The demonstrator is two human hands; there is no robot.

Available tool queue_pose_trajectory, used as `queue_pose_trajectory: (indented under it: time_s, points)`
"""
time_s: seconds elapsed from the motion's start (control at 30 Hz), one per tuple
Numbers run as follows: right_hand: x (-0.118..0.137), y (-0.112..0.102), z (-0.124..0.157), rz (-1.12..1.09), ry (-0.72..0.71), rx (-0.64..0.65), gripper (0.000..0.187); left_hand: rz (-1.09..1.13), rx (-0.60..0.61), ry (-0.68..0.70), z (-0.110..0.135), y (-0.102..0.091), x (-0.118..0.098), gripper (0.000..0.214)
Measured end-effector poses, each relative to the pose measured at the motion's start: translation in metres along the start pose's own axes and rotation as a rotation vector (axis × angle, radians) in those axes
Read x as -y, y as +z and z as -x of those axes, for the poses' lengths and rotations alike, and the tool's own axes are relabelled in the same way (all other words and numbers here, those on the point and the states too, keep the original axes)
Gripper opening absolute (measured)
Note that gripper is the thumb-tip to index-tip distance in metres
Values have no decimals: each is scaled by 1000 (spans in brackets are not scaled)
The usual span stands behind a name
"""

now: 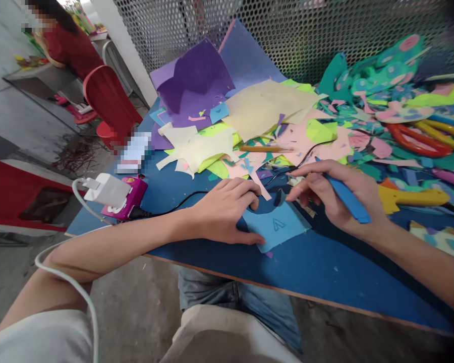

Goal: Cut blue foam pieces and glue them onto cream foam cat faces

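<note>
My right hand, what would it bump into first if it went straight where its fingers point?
Your right hand would probably bump the curled edge of the light blue sheet first. Your left hand lies beyond. Depth is hard to judge here.

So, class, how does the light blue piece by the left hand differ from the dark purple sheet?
The light blue piece is small; the dark purple sheet is much larger. The light blue piece bears a triangular mark; the dark purple sheet shows none. The left hand touches the light blue piece, while no hand touches the dark purple sheet. Both look thin.
</note>
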State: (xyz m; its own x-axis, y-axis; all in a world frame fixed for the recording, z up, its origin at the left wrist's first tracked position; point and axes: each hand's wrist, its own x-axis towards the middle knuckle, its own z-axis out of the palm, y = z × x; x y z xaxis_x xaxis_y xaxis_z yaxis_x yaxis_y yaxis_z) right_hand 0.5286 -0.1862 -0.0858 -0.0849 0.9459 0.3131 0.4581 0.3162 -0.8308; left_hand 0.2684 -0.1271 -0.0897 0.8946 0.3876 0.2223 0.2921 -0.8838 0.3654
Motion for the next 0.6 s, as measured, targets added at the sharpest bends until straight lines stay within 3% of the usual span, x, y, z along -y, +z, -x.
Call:
queue_pose_trajectory:
  time_s: [0.1, 0.23, 0.33, 0.47, 0.6]
  points:
    - [-4, -1, -2, 94, -49, 78, 17, 39, 37, -10, 1, 1, -1, 49]
    - [-10, -4, -4, 175, -142, 216, 36, 126, 64, 73, -1, 1, 4, 37]
    - [-10, -5, -6, 172, -156, 245, 39, 156, 12, 146, -4, -1, 7, 30]
    - [-6, -5, -6, -113, -11, 171, 20, 295, -129, 143, -9, -6, 10, 22]
    - [-6, -3, -9, -314, 120, -27, 35, 468, -209, -21, -12, -5, 13, 18]
